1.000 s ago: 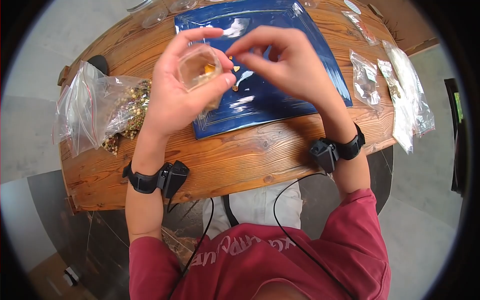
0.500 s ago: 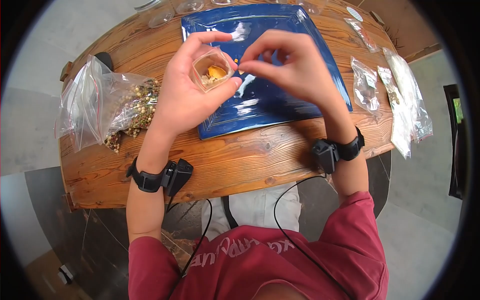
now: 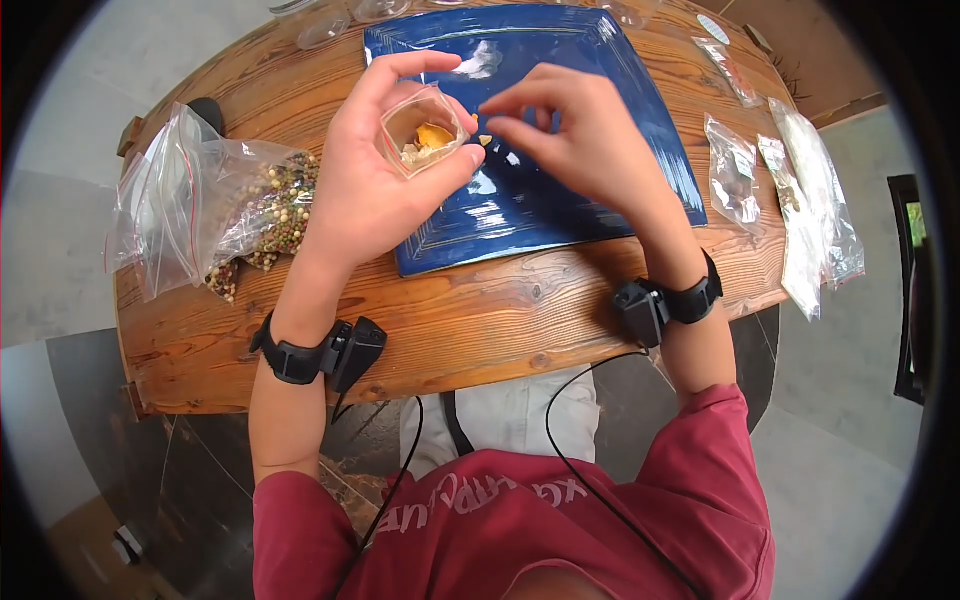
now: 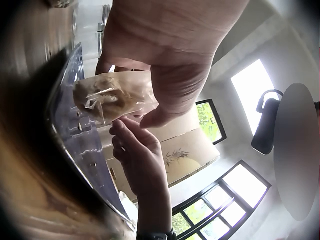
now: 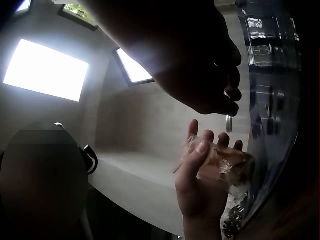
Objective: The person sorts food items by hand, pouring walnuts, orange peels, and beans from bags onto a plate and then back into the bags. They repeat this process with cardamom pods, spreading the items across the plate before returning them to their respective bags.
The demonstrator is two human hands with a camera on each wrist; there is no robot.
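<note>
1. The left hand (image 3: 362,195) curls round a small clear bag (image 3: 403,124), thumb on one side, fingers on the other; its index finger stands out free. The bag's mouth gapes upward, showing an orange-yellow piece (image 3: 433,135) and paler bits inside.
2. The right hand (image 3: 590,135) hovers just beside that mouth, thumb and index finger almost meeting. I cannot tell whether a crumb is pinched between them.
3. Beneath both hands lies a blue tray (image 3: 570,205), a few small pieces (image 3: 485,140) on it near the right fingertips.
4. The step looks like passing bits by hand between bag and tray. A light left grip should serve best: squeezing would pucker the thin film and narrow the opening.
5. Tilt the mouth slightly toward the right hand, so its fingertips have a short way to go without catching the rim.
6. Pinch one piece at a time, and work over the tray so that strays land there rather than on the wooden surface (image 3: 470,320) nearer the person.
</note>
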